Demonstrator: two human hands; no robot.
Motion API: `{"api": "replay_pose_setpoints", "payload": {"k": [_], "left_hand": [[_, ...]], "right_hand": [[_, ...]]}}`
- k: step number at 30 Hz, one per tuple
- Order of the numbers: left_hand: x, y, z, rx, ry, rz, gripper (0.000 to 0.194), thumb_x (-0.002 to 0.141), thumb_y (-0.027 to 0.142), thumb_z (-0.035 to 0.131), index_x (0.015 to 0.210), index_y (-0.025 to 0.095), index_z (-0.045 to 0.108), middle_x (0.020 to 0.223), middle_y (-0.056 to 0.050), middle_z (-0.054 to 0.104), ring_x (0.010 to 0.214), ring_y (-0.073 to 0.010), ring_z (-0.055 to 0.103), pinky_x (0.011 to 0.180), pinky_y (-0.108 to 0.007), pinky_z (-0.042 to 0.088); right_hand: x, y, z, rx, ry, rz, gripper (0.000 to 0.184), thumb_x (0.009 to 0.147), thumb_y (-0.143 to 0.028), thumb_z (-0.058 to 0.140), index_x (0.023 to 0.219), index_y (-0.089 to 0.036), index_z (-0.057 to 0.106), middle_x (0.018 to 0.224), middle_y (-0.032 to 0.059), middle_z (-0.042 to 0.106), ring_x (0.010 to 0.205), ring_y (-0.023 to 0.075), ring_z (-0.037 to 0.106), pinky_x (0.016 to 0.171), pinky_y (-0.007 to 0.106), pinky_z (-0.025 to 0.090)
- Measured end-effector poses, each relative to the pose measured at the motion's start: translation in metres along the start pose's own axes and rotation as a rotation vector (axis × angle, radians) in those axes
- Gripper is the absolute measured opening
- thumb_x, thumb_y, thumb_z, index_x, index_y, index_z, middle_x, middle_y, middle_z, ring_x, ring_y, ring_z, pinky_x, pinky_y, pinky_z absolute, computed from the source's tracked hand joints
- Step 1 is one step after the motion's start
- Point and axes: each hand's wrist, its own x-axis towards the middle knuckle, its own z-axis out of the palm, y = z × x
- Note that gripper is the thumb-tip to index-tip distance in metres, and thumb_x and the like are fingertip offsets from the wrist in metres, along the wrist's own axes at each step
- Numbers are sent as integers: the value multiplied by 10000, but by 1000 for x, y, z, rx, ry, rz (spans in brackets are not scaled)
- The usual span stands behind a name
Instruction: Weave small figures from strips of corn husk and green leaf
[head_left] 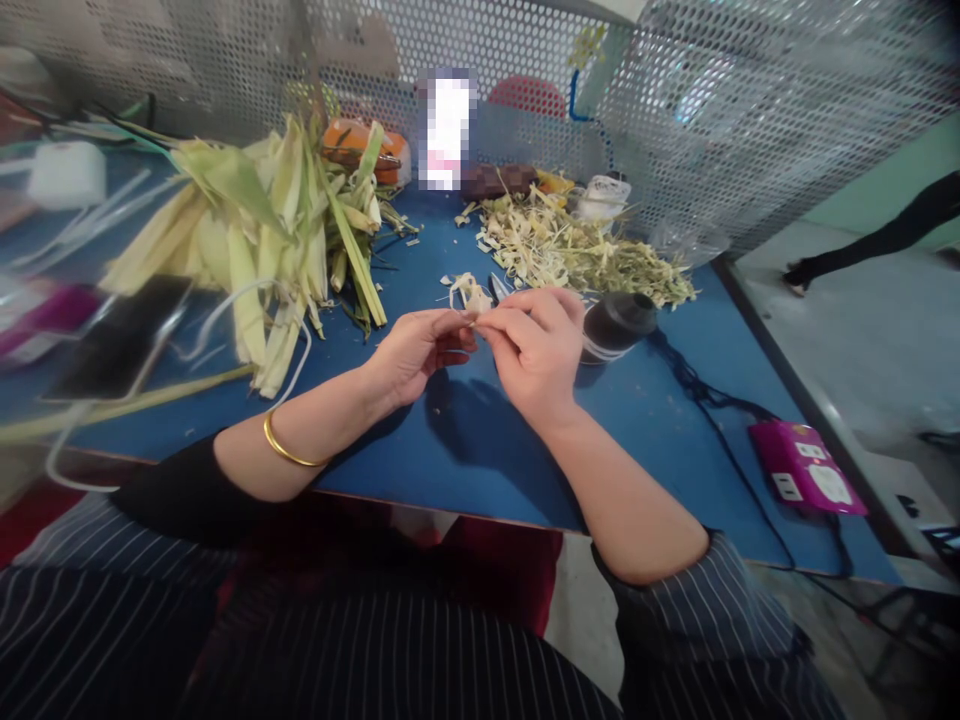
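My left hand (424,355) and my right hand (536,345) meet above the middle of the blue table, with thumbs and fingertips pinched close together. A small pale, curled piece of corn husk (472,293) shows at the fingertips, its lower end hidden by the fingers. Just beyond my right fingers, the metal tips of what look like scissors (497,288) stick out; their other end is covered. Beside my right hand a cone of black thread (621,325) lies on the table.
Long green corn husks (281,225) are heaped at left; dry scraps (570,245) are piled at back right. A dark phone (120,335), white cables and a blurred bright screen (448,130) are around. A magenta power strip (806,467) sits right. Perforated metal panels (375,60) border the table (360,440).
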Motion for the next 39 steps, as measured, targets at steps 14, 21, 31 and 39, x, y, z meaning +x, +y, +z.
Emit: {"api": "replay_pose_setpoints", "payload": {"k": [14, 21, 31, 39], "left_hand": [[-3, 0, 3, 151, 33, 206, 138, 680, 291, 712, 699, 155, 700, 692, -27, 677, 662, -112, 615, 758, -282, 491], [-5, -1, 7, 201, 54, 205, 155, 688, 300, 696, 726, 153, 723, 714, -50, 701, 698, -139, 642, 791, -313, 498], [-4, -1, 4, 207, 12, 207, 213, 697, 347, 707, 741, 138, 723, 714, -59, 703, 673, -134, 641, 760, -300, 510], [-5, 3, 6, 200, 81, 193, 207, 700, 348, 686, 706, 141, 700, 700, -49, 695, 665, -126, 639, 756, -281, 510]], "right_hand": [[1, -4, 2, 353, 6, 278, 43, 787, -188, 623, 748, -207, 623, 792, 0, 617, 782, 160, 586, 763, 345, 456], [-1, -6, 5, 460, 7, 425, 33, 776, -190, 594, 744, -187, 600, 763, -2, 610, 724, 135, 559, 733, 319, 459], [-3, 1, 12, 643, 8, 507, 40, 770, -217, 618, 798, -196, 600, 805, -11, 630, 751, 132, 575, 752, 317, 471], [3, 0, -2, 178, 56, 144, 73, 817, -292, 620, 860, -233, 632, 867, 14, 634, 861, 174, 578, 866, 377, 413]]}}
